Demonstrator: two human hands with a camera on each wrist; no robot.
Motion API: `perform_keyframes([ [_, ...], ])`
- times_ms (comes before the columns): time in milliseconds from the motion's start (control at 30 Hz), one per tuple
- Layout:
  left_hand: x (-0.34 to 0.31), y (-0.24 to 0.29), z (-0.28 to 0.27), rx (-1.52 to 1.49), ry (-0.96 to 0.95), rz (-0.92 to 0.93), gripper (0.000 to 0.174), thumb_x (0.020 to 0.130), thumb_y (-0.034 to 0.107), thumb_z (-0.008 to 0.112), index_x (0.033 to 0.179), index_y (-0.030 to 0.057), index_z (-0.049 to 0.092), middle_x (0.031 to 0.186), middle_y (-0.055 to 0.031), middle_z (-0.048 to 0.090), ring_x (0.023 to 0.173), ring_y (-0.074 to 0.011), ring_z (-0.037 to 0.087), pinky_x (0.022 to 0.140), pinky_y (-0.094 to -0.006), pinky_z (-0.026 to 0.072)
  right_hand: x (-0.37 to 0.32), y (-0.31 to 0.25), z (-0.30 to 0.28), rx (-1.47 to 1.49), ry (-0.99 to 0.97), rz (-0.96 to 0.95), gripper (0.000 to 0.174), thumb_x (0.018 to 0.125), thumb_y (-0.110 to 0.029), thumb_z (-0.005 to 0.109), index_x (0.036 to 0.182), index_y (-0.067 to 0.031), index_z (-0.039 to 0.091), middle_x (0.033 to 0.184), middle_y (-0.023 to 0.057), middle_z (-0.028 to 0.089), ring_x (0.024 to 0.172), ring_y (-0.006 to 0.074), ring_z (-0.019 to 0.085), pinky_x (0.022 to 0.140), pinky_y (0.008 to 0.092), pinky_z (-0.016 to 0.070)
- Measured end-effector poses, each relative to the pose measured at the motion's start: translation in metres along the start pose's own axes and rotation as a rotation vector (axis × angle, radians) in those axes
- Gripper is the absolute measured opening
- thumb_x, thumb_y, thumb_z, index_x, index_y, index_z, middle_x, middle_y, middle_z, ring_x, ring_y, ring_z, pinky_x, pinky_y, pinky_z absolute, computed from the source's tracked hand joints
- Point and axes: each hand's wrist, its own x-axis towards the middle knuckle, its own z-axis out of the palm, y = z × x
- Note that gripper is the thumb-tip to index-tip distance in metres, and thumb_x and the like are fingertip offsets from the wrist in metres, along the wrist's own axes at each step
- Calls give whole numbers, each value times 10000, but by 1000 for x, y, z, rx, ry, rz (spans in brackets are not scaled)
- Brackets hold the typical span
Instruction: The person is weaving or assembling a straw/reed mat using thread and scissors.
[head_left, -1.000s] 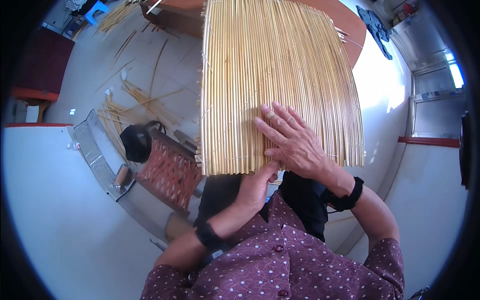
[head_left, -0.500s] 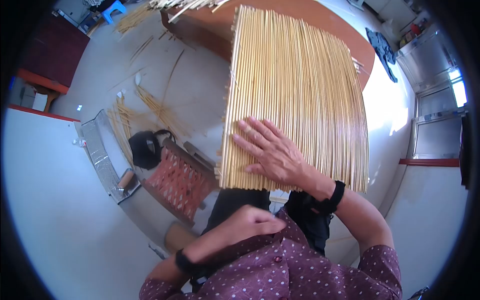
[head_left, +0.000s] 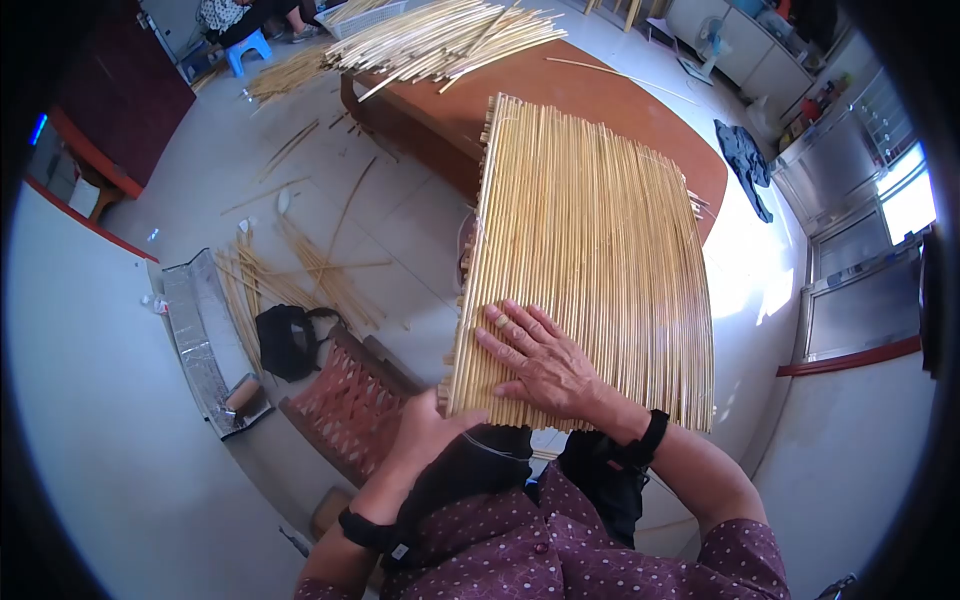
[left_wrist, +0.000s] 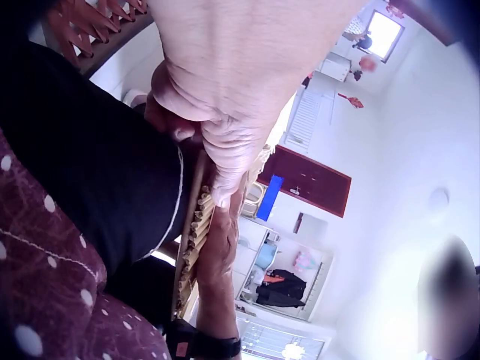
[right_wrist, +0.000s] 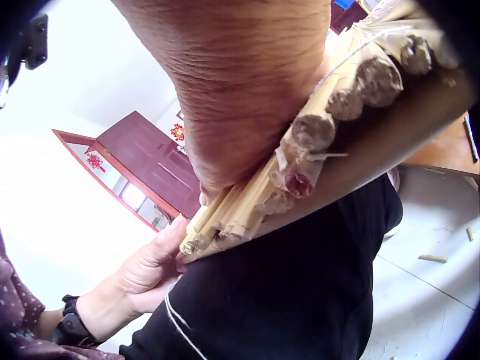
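Observation:
A mat of thin yellow stalks (head_left: 590, 250) slants from the person's lap up over the table edge. The right hand (head_left: 545, 368) lies spread with its palm on the mat's lower left part. At the lower left corner the left hand (head_left: 428, 432) grips the edge, thumb on top and fingers underneath, mostly hidden in the head view. In the left wrist view the left hand (left_wrist: 225, 97) pinches the edge beside the cut stalk ends (left_wrist: 196, 232). A thin white string (right_wrist: 180, 322) hangs below the corner, over the dark trousers.
A brown table (head_left: 640, 110) with a heap of loose stalks (head_left: 450, 45) stands beyond the mat. To the left are a red woven stool (head_left: 345, 405), a black bag (head_left: 288, 343), a foil sheet (head_left: 200, 330) and scattered stalks (head_left: 330, 265) on the floor.
The left hand has risen from near the chest to the mat's lower left corner and taken hold there. Since the earliest frame, the right hand has shifted toward the mat's left edge.

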Motion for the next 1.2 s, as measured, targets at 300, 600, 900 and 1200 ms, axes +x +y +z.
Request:
perform_keyframes([
  [300, 5, -21, 2, -443, -60, -14, 267, 914, 160, 609, 1083, -46, 619, 963, -49, 661, 852, -78, 604, 766, -237, 501, 1, -2, -3, 38, 77, -37, 718, 885, -558, 455, 1466, -161, 312, 1523, 115, 260, 1422, 299, 200, 1172, 440, 140],
  [600, 8, -22, 1, -346, -104, -28, 238, 916, 178, 610, 1027, -32, 631, 925, -21, 651, 828, -60, 588, 754, -224, 487, 4, -4, -7, 55, 118, 20, 683, 893, -554, 454, 1446, -166, 351, 1501, 113, 305, 1407, 297, 236, 1166, 444, 158],
  [900, 9, -15, 7, -322, -88, -4, 234, 914, 179, 608, 1010, -35, 627, 906, -11, 634, 806, -48, 567, 735, -218, 479, 6, -6, -2, 76, 166, 25, 689, 891, -537, 470, 1434, -127, 363, 1464, 120, 366, 1399, 287, 260, 1159, 445, 168],
  [1200, 14, -12, 1, -391, -68, -12, 233, 908, 201, 617, 1013, -6, 634, 843, 32, 607, 717, -2, 502, 626, -170, 406, 7, -10, -4, 45, 210, 31, 784, 831, -604, 468, 1447, -138, 338, 1475, 141, 332, 1393, 319, 258, 1160, 461, 164],
])
